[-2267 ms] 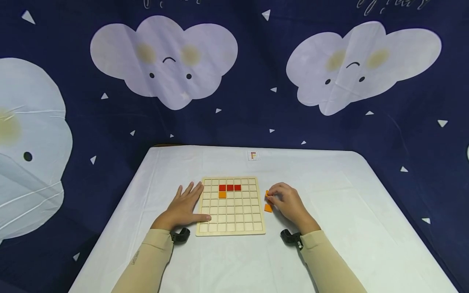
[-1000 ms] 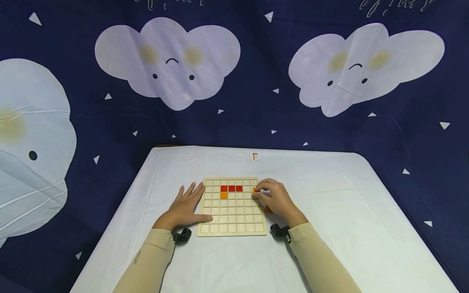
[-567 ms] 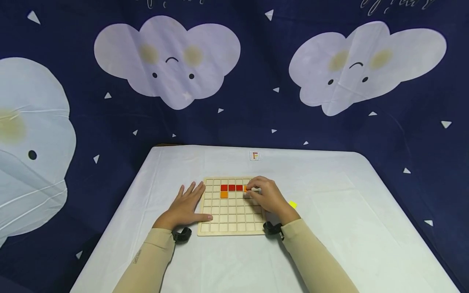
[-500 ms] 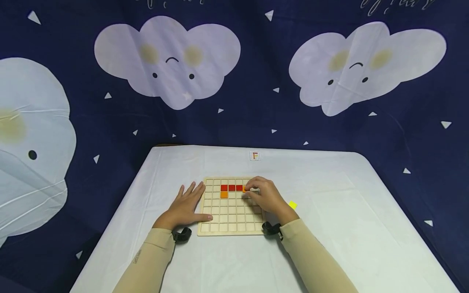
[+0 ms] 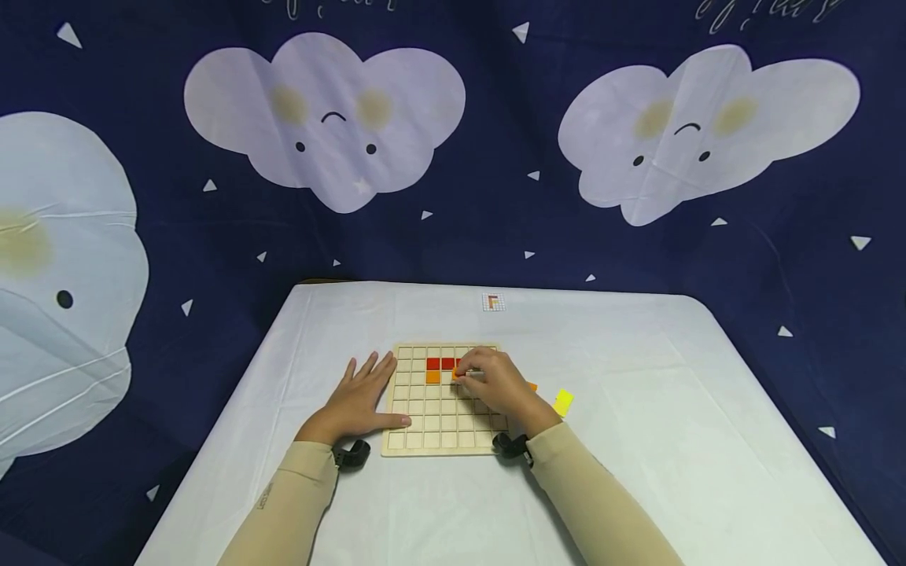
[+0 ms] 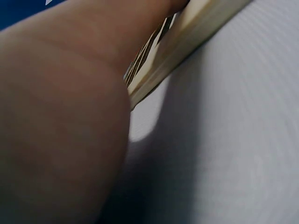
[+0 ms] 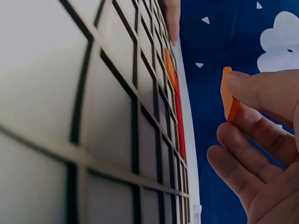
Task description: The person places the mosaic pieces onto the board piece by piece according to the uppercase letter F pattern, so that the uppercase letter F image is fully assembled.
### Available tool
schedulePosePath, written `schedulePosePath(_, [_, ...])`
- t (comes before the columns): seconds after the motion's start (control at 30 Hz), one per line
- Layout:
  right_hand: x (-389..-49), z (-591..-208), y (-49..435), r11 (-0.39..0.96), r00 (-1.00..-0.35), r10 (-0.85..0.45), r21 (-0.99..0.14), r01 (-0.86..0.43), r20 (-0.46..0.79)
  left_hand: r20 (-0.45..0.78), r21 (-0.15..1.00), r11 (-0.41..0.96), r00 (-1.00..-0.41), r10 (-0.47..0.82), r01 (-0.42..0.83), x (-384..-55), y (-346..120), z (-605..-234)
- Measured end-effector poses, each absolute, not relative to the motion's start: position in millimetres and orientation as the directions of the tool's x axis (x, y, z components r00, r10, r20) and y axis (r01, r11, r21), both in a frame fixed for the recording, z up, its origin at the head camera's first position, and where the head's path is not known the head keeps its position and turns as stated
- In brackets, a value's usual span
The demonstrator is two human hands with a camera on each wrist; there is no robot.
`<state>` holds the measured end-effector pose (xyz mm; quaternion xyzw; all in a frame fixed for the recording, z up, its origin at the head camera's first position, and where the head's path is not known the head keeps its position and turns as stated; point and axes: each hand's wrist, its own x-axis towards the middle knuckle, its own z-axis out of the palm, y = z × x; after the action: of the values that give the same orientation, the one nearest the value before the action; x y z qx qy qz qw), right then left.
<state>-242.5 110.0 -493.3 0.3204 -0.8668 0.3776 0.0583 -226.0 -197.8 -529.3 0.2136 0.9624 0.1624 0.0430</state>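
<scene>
A square wooden grid board (image 5: 432,420) lies on the white table. My left hand (image 5: 354,399) rests along its left edge, fingers spread and thumb over the lower left cells. Between thumb and fingertips, my right hand (image 5: 498,383) pinches an orange square tile (image 7: 229,95) just above the board, by the second tile row. In the board sit red tiles (image 5: 440,364) in a row, the rightmost partly behind the right fingers. Below the leftmost red one lies another orange tile (image 5: 432,378). The left wrist view shows mostly the palm side and the board's edge.
Right of the board lie a yellow piece (image 5: 563,402) and an orange piece (image 5: 533,386), the latter mostly behind the right hand. A small pattern card (image 5: 493,302) lies near the table's far edge. Behind the table hangs a dark blue cloud-print cloth (image 5: 495,236).
My right hand took an orange tile from beside the board and carried it left over the grid, then slightly nearer, below the red row. My left hand has stayed in place.
</scene>
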Motion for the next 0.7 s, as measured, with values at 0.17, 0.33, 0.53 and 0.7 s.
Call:
schedulePosePath(0.17, [-241,-495,102,0.536,-0.787,-0.537,-0.598,-0.596,0.303,-0.017,0.331,0.856,-0.904,0.427,0.398,-225,-198,-528])
schedulePosePath(0.33, [-240,-497,95,0.534,-0.781,-0.563,-0.603,-0.592,0.269,-0.022,0.327,0.857,-0.903,0.428,0.398,-226,-198,-528])
schedulePosePath(0.53, [-240,-498,87,0.522,-0.753,-0.6,-0.582,-0.624,0.269,-0.018,0.328,0.855,-0.903,0.43,0.401,-226,-199,-528])
schedulePosePath(0.7, [-240,-497,80,0.536,-0.735,-0.635,-0.55,-0.64,0.236,-0.017,0.331,0.854,-0.902,0.431,0.402,-226,-199,-528])
